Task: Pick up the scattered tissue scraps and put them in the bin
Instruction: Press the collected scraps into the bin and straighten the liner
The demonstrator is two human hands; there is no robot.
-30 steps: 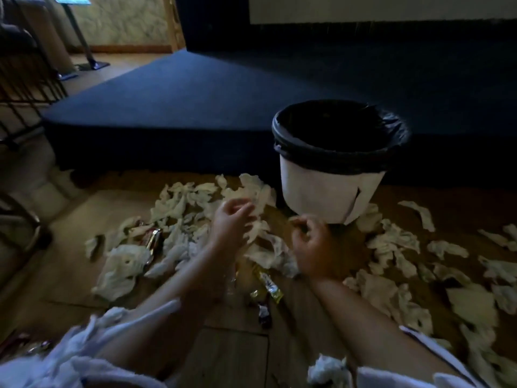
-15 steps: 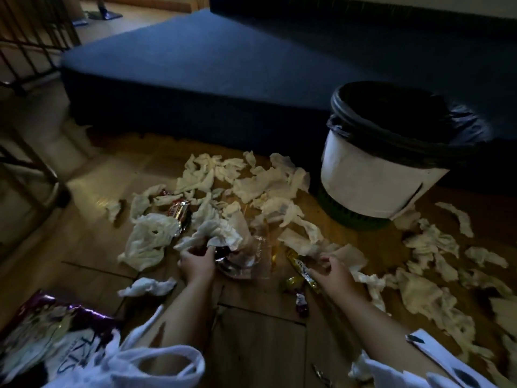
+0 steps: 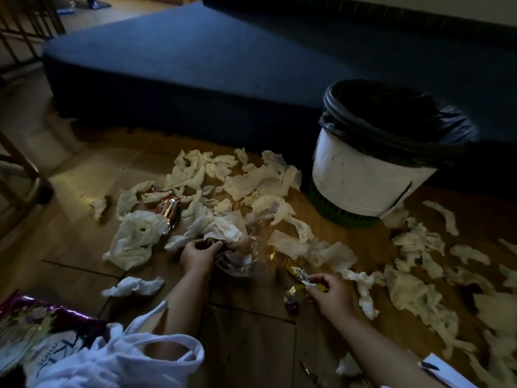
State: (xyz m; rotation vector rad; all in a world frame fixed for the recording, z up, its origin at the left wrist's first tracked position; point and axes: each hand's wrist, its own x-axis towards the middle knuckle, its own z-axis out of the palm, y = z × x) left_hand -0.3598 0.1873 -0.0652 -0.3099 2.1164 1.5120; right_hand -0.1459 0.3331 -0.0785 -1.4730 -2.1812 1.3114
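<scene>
Here, seen from the head camera, the person crouches over a wooden floor [image 3: 251,345] littered with torn tissue scraps [image 3: 251,183]. The scraps lie in two loose spreads: one to the left of the bin [image 3: 363,180] and in front of it, the other to its right, reaching the frame's edge. None is visible inside the bin, whose dark interior cannot be made out.

The bin stands upright against a dark blue platform [image 3: 195,65]. It has a white wall, a green base and a black liner [image 3: 391,116] folded over the rim.

The left hand [image 3: 200,254] rests on the floor amid the left spread. Its fingers curl round a small dark item [image 3: 213,242] at the lower edge of a crumpled tissue scrap [image 3: 223,232]; what the item is cannot be told. Clear plastic film [image 3: 243,260] lies just beside this hand.

The right hand [image 3: 333,296] pinches one end of a yellow sweet wrapper [image 3: 303,277] between thumb and fingertips. A small wrapped sweet [image 3: 292,303] lies near it on the floor.

A red and silver snack wrapper [image 3: 167,210] sits among the left scraps. A purple foil bag [image 3: 28,323] and a white cloth bag [image 3: 126,359] occupy the lower left corner.
</scene>
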